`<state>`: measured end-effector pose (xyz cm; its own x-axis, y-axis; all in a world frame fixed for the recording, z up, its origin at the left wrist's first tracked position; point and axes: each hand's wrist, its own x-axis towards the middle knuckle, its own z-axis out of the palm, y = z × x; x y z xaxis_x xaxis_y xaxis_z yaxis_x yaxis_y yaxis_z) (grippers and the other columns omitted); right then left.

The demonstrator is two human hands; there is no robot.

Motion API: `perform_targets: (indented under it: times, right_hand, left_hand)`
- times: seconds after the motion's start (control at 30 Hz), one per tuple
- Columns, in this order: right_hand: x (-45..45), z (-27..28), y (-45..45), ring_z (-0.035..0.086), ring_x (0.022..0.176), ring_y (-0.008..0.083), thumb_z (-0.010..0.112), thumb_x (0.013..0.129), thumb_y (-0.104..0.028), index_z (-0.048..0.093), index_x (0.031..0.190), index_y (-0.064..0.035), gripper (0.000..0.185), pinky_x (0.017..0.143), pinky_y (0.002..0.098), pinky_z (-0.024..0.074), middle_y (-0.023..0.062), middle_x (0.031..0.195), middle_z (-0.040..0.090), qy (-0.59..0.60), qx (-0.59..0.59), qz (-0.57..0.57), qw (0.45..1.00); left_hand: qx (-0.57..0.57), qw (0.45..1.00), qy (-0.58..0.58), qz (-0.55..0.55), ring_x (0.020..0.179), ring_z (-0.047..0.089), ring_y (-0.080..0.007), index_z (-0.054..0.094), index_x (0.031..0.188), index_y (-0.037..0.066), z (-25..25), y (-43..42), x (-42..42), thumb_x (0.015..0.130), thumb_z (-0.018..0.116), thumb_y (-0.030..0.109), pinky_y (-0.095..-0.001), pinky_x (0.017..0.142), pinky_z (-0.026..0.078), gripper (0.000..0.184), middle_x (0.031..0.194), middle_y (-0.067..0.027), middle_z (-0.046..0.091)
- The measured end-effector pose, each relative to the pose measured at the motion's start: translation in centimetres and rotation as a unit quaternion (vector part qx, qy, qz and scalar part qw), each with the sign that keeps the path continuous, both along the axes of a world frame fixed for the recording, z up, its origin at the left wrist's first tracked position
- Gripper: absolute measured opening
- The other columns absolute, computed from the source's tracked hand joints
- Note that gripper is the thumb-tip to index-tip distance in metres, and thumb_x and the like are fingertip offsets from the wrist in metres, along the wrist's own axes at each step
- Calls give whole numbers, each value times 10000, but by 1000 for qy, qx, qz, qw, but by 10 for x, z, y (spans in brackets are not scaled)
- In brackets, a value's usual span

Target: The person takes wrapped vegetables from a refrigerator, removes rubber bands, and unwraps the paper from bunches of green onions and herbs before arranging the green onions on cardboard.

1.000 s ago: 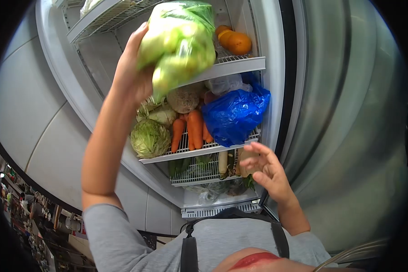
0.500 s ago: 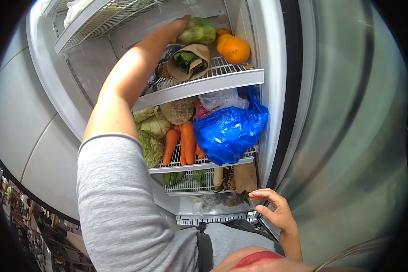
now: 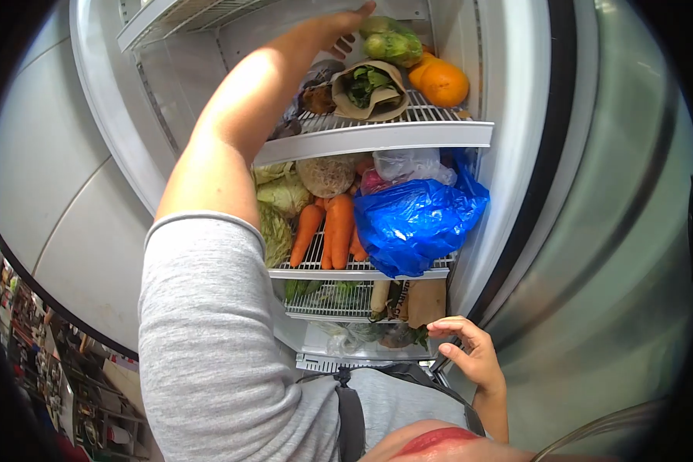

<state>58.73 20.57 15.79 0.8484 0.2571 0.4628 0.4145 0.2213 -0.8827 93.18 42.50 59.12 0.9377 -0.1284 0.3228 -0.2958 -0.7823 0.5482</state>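
Observation:
My left hand (image 3: 346, 32) reaches to the back of the fridge's upper shelf (image 3: 377, 137), its fingers apart and nothing in them. Just right of it lies a bag of green vegetables (image 3: 391, 42), beside some oranges (image 3: 444, 82). In front of the bag is a paper bag with leafy greens (image 3: 371, 91). My right hand (image 3: 470, 350) is low on the right, fingers spread and slightly curled, holding nothing, near a brown paper bag (image 3: 426, 302).
On the middle shelf are carrots (image 3: 339, 231), cabbage (image 3: 285, 192), a round root (image 3: 326, 176) and a blue plastic bag (image 3: 420, 223). The fridge door (image 3: 616, 231) stands open at the right.
The bag of green vegetables has gone from my raised left hand to the back of the upper shelf, and that hand has let go of it. My right hand sits lower.

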Motion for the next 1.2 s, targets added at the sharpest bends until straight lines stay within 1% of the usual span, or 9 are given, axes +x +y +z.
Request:
perform_targets:
  times: [0.3,0.4,0.6,0.73,0.8,0.9,1.07,1.13,1.2]
  right_hand:
    - [-6,-6,-10,646,1076,229,671,896,-35,634,1202,47,319,954,345,494,152,1174,667,42,37,-29,998]
    - [-10,-9,-12,648,1068,226,669,897,-36,632,1199,47,316,953,342,494,148,1163,670,63,32,-42,997]
    - [-19,-18,-13,668,1020,217,704,895,-104,624,1206,37,350,942,338,508,135,1126,691,82,18,-90,992]
    - [-27,-17,-12,673,1010,215,707,896,-108,623,1208,36,353,934,336,512,138,1125,694,91,21,-116,989]
    - [-30,-18,-12,675,1006,215,708,897,-110,622,1208,35,354,932,335,514,139,1128,695,99,28,-124,987]
    - [-32,-17,-10,676,1003,213,708,897,-107,623,1208,31,351,932,334,515,139,1130,695,95,31,-138,985]
    - [-39,-21,-6,669,1021,208,704,897,-99,621,1217,26,353,937,329,509,130,1141,691,108,28,-140,984]
    - [-44,-23,-5,665,1028,206,698,897,-93,619,1223,25,356,940,327,506,127,1148,689,111,24,-147,983]
    - [-52,-25,-6,661,1033,204,690,898,-86,616,1230,24,358,943,325,503,124,1156,686,115,20,-160,980]
  left_hand:
    - [249,963,83,69,1258,546,-360,355,1550,133,15,109,-69,871,573,732,-508,1005,497,931,1483,-228,451]
    - [214,958,143,124,1305,517,-367,385,1531,140,-18,129,-85,873,561,739,-545,1014,489,907,1526,-213,402]
    - [73,975,207,-10,1035,674,-249,587,1358,119,-51,143,-66,866,674,622,-403,920,547,709,1265,-135,656]
    - [17,995,93,33,928,688,-176,695,1154,53,-51,138,-61,885,696,440,-359,867,551,472,1127,-95,717]
    - [54,991,51,-112,875,710,-179,707,1083,50,-54,145,-61,891,687,368,-351,821,583,372,1090,-94,731]
    - [-208,962,164,-58,823,737,-202,701,1074,73,-71,128,-43,901,675,354,-359,798,614,331,1031,-85,749]
    - [74,986,101,-113,887,720,-205,660,1189,50,-50,151,-50,894,658,499,-389,830,601,537,1079,-117,727]
    - [50,990,127,-34,937,708,-214,648,1220,30,-44,128,-94,879,637,611,-392,855,591,674,1116,-136,712]
    - [97,991,89,38,1003,686,-280,546,1386,28,-37,138,-61,789,512,851,-412,899,573,1017,1244,-226,633]
